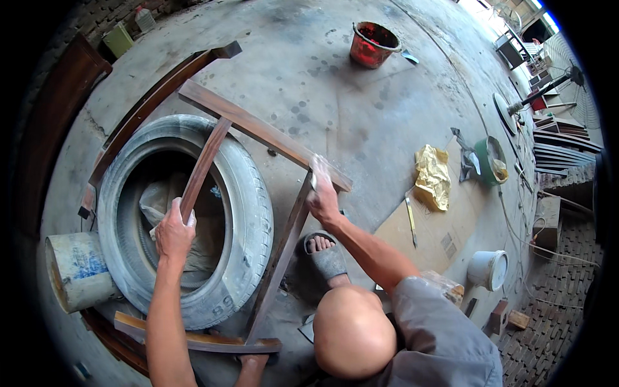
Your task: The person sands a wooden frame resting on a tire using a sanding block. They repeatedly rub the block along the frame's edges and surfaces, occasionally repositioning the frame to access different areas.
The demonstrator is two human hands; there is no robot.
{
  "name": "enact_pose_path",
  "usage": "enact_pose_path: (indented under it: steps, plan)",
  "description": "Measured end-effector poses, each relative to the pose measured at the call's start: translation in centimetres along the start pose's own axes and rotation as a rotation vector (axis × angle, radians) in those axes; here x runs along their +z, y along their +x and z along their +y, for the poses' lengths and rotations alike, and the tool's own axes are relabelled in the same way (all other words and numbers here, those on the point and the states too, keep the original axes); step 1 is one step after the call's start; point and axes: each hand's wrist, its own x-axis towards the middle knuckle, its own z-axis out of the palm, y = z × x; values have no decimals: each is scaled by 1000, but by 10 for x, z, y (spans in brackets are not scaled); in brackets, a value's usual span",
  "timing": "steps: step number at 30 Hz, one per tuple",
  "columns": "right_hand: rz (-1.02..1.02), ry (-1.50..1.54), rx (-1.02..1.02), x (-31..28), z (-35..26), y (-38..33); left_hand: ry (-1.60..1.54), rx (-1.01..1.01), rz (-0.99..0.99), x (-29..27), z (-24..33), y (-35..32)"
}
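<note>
A dark brown wooden frame (258, 132), made of joined bars, leans over a worn tyre (248, 193) lying on the floor. My left hand (174, 232) is closed round the lower end of its short bar, above the tyre's opening. At the frame's right corner, my right hand (322, 193) presses its fingers over the wood where two bars meet. Pale dust coats those fingers, and whether a thin sheet lies beneath them is hidden. The frame's long leg runs down to a curved bar (225, 344) near my bare foot.
Curved wooden rails (145, 100) lie beyond the tyre, with a dirty white bucket (77, 271) on its side at left. A red-stained bucket (371, 48) stands far off. At right, cardboard (419, 235) carries crumpled yellow paper (432, 177) and a yellow cutter (411, 221); cables cross the floor.
</note>
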Motion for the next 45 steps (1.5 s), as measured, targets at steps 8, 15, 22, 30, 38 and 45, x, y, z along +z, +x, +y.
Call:
enact_pose_path:
  steps: [8, 15, 22, 30, 38, 45]
  plan:
    - [32, -68, 296, -5, 38, -28, 0, 8, 7, 3, 6, 3]
    - [98, -20, 346, -28, 71, -56, -12, 21, 19, 6, 5, 3]
    - [-53, -157, 37, -28, 62, -57, -29, 29, 15, 4, -1, 1]
    - [-40, -100, 48, -23, 37, -45, -14, 28, 19, 2, -3, 2]
    - [-169, -19, 291, -20, 61, -56, -37, 36, 17, 4, 5, 8]
    - [-47, -71, -50, -20, 21, -15, -36, 45, 32, 11, 1, 7]
